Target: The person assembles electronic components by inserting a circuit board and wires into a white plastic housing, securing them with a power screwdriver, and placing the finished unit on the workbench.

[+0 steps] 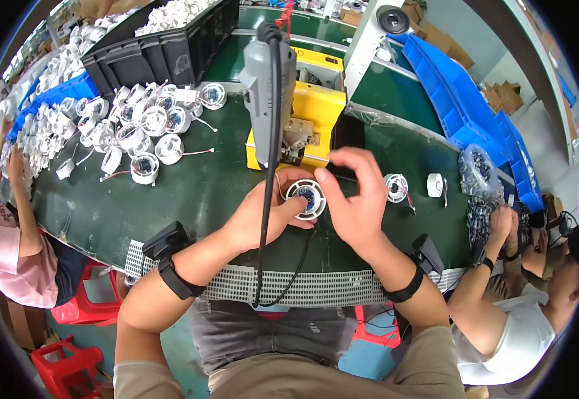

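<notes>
My left hand (pixel 273 211) is closed round a white ring-shaped housing (pixel 318 191) with a blue circuit board (pixel 307 194) inside. Its thumb presses on the board. Just right of the housing, my right hand (pixel 359 199) is raised with thumb and index finger apart, and no object shows between them. The right thumb tip is close to the housing's rim. Behind both hands stands a yellow machine (pixel 319 110) with a metal mechanism at its front. A grey electric screwdriver (pixel 263 100) with a black cable hangs in front of it.
Many white housings (pixel 154 121) with wires lie at the left, before a black crate (pixel 163 53). Two more parts, including a wired housing (pixel 396 188), sit to the right. Blue bins (pixel 455 100) line the far right. People work at both sides. Perforated edging (pixel 289 288) borders the green bench.
</notes>
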Demonstrator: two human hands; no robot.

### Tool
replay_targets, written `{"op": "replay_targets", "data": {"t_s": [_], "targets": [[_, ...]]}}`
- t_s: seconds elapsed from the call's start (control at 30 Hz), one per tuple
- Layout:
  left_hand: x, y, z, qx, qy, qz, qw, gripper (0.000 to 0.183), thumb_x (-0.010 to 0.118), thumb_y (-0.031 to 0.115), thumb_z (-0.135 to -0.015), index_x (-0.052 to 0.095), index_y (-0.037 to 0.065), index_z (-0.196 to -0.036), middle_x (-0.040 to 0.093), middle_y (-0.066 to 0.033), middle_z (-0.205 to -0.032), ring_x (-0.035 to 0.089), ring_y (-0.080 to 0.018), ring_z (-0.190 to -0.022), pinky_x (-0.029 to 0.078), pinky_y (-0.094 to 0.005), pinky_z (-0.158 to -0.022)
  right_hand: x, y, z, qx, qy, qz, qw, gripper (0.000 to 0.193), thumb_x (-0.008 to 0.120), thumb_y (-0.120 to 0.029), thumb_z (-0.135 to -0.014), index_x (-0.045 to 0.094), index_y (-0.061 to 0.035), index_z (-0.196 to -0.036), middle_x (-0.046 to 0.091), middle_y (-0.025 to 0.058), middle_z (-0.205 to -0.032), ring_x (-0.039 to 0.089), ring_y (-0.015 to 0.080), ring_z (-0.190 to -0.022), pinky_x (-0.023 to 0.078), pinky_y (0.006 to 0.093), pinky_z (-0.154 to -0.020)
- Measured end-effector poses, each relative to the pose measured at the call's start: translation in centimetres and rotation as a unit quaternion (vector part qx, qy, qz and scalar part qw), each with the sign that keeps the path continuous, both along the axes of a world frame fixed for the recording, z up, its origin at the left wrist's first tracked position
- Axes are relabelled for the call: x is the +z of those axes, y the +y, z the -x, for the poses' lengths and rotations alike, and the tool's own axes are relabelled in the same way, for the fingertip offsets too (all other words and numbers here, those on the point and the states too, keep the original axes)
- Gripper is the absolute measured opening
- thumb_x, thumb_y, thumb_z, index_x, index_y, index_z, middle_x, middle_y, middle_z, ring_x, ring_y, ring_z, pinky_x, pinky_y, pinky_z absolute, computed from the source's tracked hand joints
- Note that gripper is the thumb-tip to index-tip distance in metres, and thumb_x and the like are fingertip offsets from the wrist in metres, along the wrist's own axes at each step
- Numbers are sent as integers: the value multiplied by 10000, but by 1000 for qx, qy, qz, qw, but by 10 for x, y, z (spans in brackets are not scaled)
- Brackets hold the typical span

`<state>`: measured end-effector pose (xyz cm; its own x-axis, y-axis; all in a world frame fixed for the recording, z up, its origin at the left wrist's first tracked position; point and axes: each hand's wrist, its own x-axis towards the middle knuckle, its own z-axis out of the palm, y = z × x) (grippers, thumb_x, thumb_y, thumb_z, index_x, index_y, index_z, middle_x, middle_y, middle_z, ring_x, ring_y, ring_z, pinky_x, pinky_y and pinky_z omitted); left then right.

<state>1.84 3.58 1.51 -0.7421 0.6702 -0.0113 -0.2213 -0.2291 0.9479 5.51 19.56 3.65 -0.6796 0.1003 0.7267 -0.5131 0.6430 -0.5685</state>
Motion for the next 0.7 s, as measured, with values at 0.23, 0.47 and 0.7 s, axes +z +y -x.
{"op": "replay_targets", "data": {"t_s": [0.23,0.47,0.7], "targets": [[-3,-8,14,-36,-57,88,994,378,505,116,-928,436,-84,-1241,558,-138,-1150,626,-225,-927,600,-346,-735,26,-50,44,56,-139,4,989,645,807,-158,-704,497,-9,-1249,637,146,-1081,645,226,-950,497,332,-861],[-9,-6,16,-1,-95,132,987,316,450,97,-911,507,-57,-1182,609,-137,-1003,662,-201,-762,582,-304,-678,37,-60,60,145,121,279,942,539,507,-136,-916,256,6,-1372,547,80,-789,547,149,-620,484,288,-584],[-5,-8,17,-5,-113,163,980,318,463,81,-940,482,-42,-1233,608,-128,-1021,668,-207,-796,594,-312,-705,42,-56,78,86,89,304,945,410,456,-161,-957,287,-2,-1295,482,88,-624,488,159,-491,428,294,-472]]}}
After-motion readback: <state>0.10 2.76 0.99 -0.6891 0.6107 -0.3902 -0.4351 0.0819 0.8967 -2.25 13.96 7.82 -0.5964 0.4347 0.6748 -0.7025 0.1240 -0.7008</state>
